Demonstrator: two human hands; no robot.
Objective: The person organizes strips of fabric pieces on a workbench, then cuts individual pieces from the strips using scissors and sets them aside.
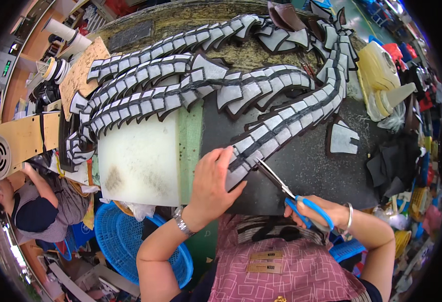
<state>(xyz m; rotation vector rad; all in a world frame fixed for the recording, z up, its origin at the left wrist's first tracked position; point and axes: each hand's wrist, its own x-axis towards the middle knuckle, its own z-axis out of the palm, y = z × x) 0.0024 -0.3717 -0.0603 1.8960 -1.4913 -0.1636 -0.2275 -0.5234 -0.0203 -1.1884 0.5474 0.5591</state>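
A long strip of joined leather pieces (301,118), pale grey on top with dark brown edges, runs from the far right of the work table to its front. My left hand (213,176) grips the near end, fingers on the edge and thumb close to the end. Blue-handled scissors (276,180) are in my right hand (315,211). Their blade tips touch the strip just right of my left fingers. Whether the blades are parted is hard to make out. More such strips (155,98) lie in rows across the table.
A white board (139,158) and a black mat (281,186) cover the table front. One loose leather piece (343,138) lies right of the strip. Black scraps (394,163) and a yellowish container (379,65) are farther right. A blue basket (113,234) stands below left; another person (40,206) sits beyond.
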